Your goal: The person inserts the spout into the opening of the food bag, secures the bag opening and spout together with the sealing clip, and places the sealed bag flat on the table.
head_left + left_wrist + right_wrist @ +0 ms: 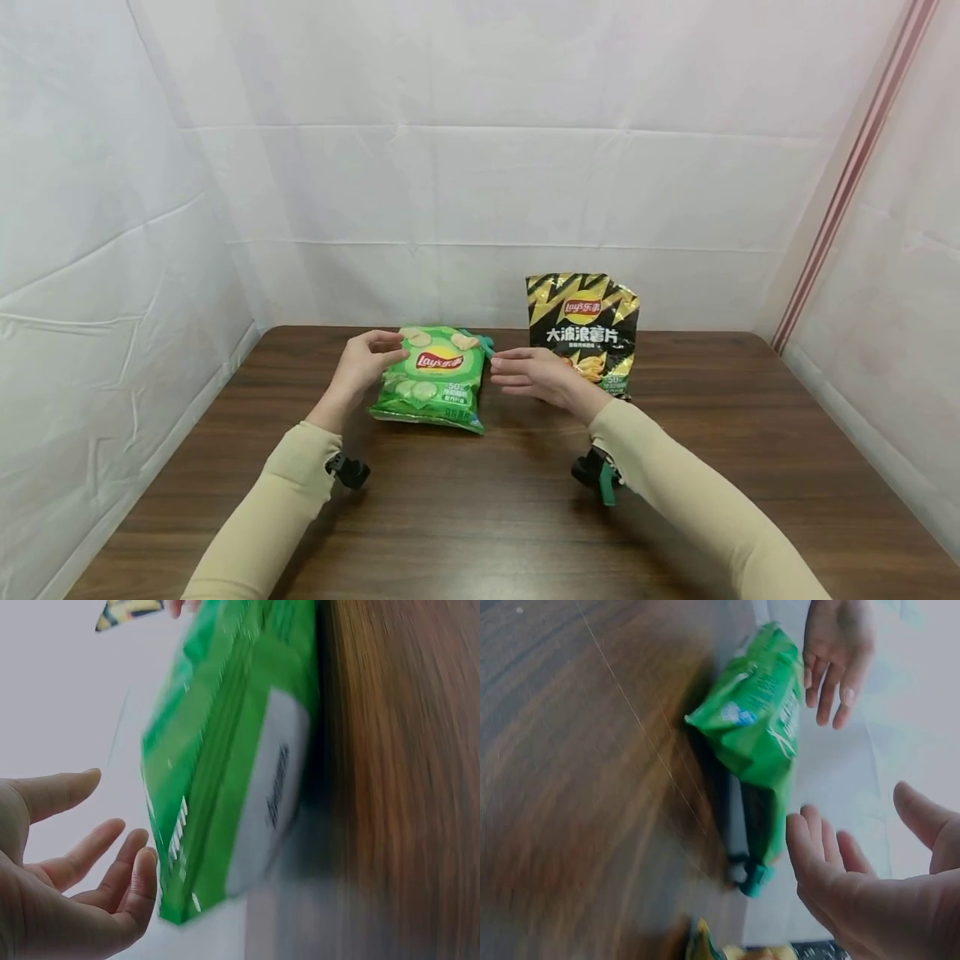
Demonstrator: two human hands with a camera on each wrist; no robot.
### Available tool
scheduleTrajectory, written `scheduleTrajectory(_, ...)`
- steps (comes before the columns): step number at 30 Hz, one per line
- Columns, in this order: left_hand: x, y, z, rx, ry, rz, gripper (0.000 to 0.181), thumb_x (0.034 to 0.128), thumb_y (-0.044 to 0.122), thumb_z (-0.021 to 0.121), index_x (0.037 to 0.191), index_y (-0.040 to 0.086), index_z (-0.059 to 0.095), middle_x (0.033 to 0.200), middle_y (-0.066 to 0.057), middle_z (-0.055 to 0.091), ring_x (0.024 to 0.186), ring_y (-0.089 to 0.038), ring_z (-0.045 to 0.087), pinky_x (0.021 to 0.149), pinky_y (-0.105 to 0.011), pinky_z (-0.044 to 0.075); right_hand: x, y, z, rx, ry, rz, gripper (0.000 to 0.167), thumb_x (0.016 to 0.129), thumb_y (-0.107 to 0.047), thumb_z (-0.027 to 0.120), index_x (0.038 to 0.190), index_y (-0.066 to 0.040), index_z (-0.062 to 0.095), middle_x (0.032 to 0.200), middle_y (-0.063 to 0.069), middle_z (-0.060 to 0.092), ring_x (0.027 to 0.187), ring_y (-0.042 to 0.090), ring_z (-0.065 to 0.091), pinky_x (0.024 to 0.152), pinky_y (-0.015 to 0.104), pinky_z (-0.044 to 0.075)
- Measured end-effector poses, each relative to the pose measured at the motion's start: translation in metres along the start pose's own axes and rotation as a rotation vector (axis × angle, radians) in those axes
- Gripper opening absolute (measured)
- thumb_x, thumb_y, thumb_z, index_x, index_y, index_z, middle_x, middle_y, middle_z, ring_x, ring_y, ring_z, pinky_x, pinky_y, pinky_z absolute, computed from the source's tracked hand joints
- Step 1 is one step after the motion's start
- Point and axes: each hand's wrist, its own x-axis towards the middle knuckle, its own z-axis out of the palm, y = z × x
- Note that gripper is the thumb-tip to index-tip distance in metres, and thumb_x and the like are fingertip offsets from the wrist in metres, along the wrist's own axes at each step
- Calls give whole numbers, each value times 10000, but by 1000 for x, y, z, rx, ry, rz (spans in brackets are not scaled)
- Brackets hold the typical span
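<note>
A green Lay's bag of potato chips (431,387) lies on the table, its printed front facing up. At its upper right corner sits a teal clip-like piece (756,880); its exact kind is unclear. My left hand (366,360) hovers by the bag's left edge, fingers loosely bent and nothing held. In the left wrist view the fingertips come close to the bag (210,772); contact cannot be told. On the other side my right hand (543,373) is held with fingers extended, apart from the green bag and in front of a black and yellow chip bag (581,321).
The black and yellow bag stands upright near the table's back edge, its lower part partly covered by my right hand. A brown wooden table (465,517) lies beneath everything. White sheeting (420,183) hangs behind and at both sides.
</note>
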Motion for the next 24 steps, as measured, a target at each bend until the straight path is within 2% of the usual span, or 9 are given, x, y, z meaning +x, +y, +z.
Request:
scheduleTrajectory(4,-5,8,13,-18,-25,64,405,918,207,638,1279,41,561,1307,-163,544,1204,-319,498,990,-484,419,-12,-4,-11,-44,-22,-19,471,957,-183,576,1375,-6,451,1363,212,514,1238,311,531,1036,448,409)
scheduleTrajectory(9,-10,17,29,22,-50,124,357,912,242,648,1220,69,603,1235,-141,574,1101,-297,540,908,-462,462,-25,-8,-22,-88,-43,-50,473,970,-220,554,1380,-9,447,1343,193,538,1260,327,506,1055,483,375)
scheduleTrajectory(14,-10,23,46,14,-97,159,355,905,227,656,1207,45,612,1219,-153,585,1095,-294,563,905,-429,474,-36,-6,-39,-127,-28,-66,490,975,-242,545,1395,-16,432,1338,180,541,1289,363,461,1057,487,371)
scheduleTrajectory(17,-16,35,57,-1,-142,171,356,911,187,645,1213,3,603,1213,-191,596,1090,-320,572,909,-444,479,-42,-2,-50,-154,-4,-74,492,975,-258,546,1395,-28,437,1346,182,535,1273,351,483,1040,470,397)
scheduleTrajectory(21,-16,37,72,2,-166,180,348,906,191,652,1198,5,615,1197,-177,608,1071,-313,578,895,-456,486,-51,3,-61,-179,21,-81,502,971,-278,551,1396,-37,434,1383,212,493,1238,315,527,1031,471,406)
scheduleTrajectory(24,-11,32,83,6,-171,182,313,891,231,673,1156,66,650,1146,-119,636,1036,-263,597,869,-409,502,-57,7,-68,-205,40,-76,548,953,-317,576,1400,-36,430,1378,210,499,1214,292,554,1007,444,436)
